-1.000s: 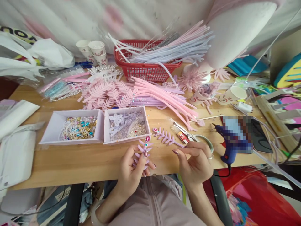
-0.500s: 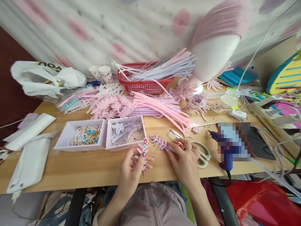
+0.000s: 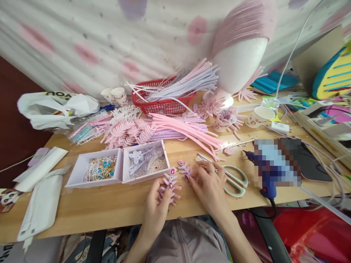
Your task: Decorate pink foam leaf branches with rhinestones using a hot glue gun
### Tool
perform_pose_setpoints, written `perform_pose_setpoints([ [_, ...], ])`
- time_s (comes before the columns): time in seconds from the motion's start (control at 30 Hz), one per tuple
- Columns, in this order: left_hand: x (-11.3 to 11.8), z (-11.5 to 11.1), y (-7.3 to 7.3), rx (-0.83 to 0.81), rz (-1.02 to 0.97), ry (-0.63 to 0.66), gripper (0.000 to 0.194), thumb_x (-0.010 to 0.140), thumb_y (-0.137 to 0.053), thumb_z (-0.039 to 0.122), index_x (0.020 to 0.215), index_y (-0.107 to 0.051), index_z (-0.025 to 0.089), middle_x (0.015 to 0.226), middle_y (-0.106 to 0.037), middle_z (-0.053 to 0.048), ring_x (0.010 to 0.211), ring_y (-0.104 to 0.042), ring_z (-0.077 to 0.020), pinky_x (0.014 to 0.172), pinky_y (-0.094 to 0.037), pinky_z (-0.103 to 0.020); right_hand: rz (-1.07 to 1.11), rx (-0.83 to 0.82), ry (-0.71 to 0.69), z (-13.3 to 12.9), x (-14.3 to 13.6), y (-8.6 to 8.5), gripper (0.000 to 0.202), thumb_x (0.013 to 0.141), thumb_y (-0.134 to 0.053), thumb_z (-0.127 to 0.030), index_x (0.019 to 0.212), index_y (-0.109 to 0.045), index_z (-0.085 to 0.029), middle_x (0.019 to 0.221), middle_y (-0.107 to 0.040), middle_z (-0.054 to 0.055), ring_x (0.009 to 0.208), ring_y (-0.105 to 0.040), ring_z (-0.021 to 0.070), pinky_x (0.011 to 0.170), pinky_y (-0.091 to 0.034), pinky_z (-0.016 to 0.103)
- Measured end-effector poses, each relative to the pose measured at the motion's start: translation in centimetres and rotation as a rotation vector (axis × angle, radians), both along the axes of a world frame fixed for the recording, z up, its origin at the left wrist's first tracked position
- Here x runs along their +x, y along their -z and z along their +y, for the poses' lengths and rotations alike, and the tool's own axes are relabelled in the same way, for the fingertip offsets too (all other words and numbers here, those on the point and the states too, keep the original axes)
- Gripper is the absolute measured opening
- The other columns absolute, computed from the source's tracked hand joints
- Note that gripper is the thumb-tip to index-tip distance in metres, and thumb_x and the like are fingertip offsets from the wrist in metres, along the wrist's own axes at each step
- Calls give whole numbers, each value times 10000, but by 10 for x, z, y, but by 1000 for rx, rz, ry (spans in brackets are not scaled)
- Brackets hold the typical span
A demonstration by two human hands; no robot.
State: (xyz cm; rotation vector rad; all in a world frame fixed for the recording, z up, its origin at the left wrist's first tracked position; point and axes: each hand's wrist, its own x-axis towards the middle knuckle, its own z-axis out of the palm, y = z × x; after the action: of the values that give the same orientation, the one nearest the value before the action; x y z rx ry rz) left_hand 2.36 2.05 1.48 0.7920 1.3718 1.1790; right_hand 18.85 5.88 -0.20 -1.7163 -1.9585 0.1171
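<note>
My left hand point(image 3: 159, 199) pinches a lilac fuzzy-wire leaf sprig point(image 3: 172, 179) between thumb and fingers. Pink and teal gems in silvery settings run up its stem to the tip. Just to the right, my right hand point(image 3: 210, 184) has its thumb and fingers closed on a second lilac sprig point(image 3: 186, 169), low over the table; a single pink gem shows at its tip, and my fingers cover its lower end. Green-handled scissors point(image 3: 238, 176) lie beside and partly under my right hand, their blades partly covered.
White boxes hold gem pieces point(image 3: 102, 168) and pearl beads point(image 3: 160, 162). Behind lie pink fuzzy stems point(image 3: 186, 129) and a red basket point(image 3: 164, 107) of pale stems. A blue glue gun point(image 3: 267, 171) with a cord lies right; paper cups point(image 3: 259, 117) and a foam head point(image 3: 238, 65) stand behind.
The view has shifted slightly. My right hand has moved a little along the second sprig, its thumb now nearer the gem end. My left hand keeps its pinch on the first sprig.
</note>
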Motion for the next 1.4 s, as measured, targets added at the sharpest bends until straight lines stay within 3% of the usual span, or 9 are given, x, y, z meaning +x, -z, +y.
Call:
perform_pose_setpoints([
  [0.17, 1, 4, 0, -56, -22, 79, 346, 871, -665, 530, 921, -542, 210, 738, -792, -48, 560, -692, -137, 539, -534, -202, 185, 51, -4, 0, 3, -8, 118, 914, -638, -236, 798, -645, -215, 1052, -661, 99, 1009, -490, 316, 873, -373, 496],
  [0.27, 4, 8, -4, -65, -28, 153, 327, 897, -640, 518, 925, -538, 208, 740, -780, -37, 570, -694, -133, 552, -538, -202, 471, 39, -45, -3, 4, -19, 124, 948, -591, -252, 845, -648, -213, 912, -655, 54, 897, -548, 237, 828, -415, 410],
  [0.43, 12, 13, -14, -37, -23, 221, 301, 918, -626, 497, 958, -552, 208, 739, -739, -6, 588, -701, -140, 560, -541, -209, 1026, -293, -128, -7, -4, -34, 189, 875, -701, -355, 1020, -743, -241, 928, -656, 37, 786, -589, 169, 697, -476, 294],
  [0.7, 12, 9, -14, 80, 96, 295, 270, 952, -588, 478, 951, -595, 208, 714, -725, -13, 591, -688, -147, 572, -549, -224, 1564, -627, -205, -3, -12, -34, 207, 734, -844, -380, 832, -768, -215, 787, -640, 4, 620, -567, 120, 572, -495, 247],
  [0.83, 9, 7, -15, 98, 113, 310, 243, 951, -592, 453, 915, -592, 213, 707, -731, -21, 595, -693, -157, 568, -546, -231, 1628, -672, -199, -3, -10, -32, 208, 696, -880, -363, 774, -777, -200, 813, -668, 10, 661, -592, 116, 618, -517, 237],
  [1.0, 7, 5, -16, 123, 122, 331, 217, 960, -576, 429, 906, -588, 219, 770, -746, -33, 626, -706, -165, 579, -563, -239, 1687, -650, -210, -3, -12, -35, 168, 681, -891, -334, 730, -786, -213, 697, -624, -22, 550, -542, 86, 511, -471, 206],
  [1.17, 5, 4, -16, 147, 166, 322, 193, 960, -577, 402, 899, -601, 221, 747, -736, -21, 570, -675, -147, 584, -571, -241, 1665, -645, -175, -4, -14, -37, 191, 674, -893, -335, 694, -773, -188, 620, -589, -32, 521, -481, 72, 516, -463, 204],
  [1.4, 6, 3, -13, 184, 167, 284, 178, 940, -607, 393, 885, -616, 224, 716, -741, -23, 549, -678, -148, 557, -561, -231, 1656, -672, -176, -6, -16, -37, 229, 680, -890, -373, 674, -747, -193, 594, -640, -16, 489, -516, 92, 475, -474, 222],
])
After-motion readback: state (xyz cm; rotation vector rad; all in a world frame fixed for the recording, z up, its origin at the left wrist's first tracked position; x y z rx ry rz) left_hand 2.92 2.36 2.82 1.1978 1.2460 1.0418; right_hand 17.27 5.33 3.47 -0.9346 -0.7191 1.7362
